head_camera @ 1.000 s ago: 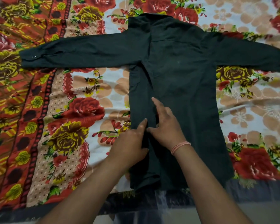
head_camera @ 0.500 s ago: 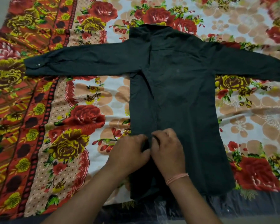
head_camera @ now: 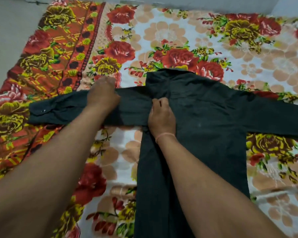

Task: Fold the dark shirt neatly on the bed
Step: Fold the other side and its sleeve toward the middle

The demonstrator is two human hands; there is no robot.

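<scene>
1. The dark shirt [head_camera: 205,117] lies flat on the bed [head_camera: 179,31], collar [head_camera: 167,78] away from the person and both sleeves stretched out sideways. Its left side looks already turned in along a straight edge.
2. The left hand [head_camera: 101,97] sits midway along the left sleeve [head_camera: 67,109], fingers curled over the far edge and gripping it. It is blurred, so the finer detail is lost.
3. The right hand [head_camera: 162,119] rests at the shoulder just below the collar, fingers bent and tips down on the cloth. I cannot tell whether it pinches a fold or only presses.
4. The step in hand seems to be bringing that sleeve in over the body.
5. To do it well, hold the shoulder down firmly as the hinge so the turned-in edge does not slide.
6. Lift the sleeve only slightly and carry it across in one sweep, then lay it down the body, parallel to the side edge.
7. Smooth the wrinkles near the collar, working outward towards the cuff [head_camera: 41,110].
8. The right sleeve [head_camera: 273,114] is still unfolded; match its fold to this one.
</scene>
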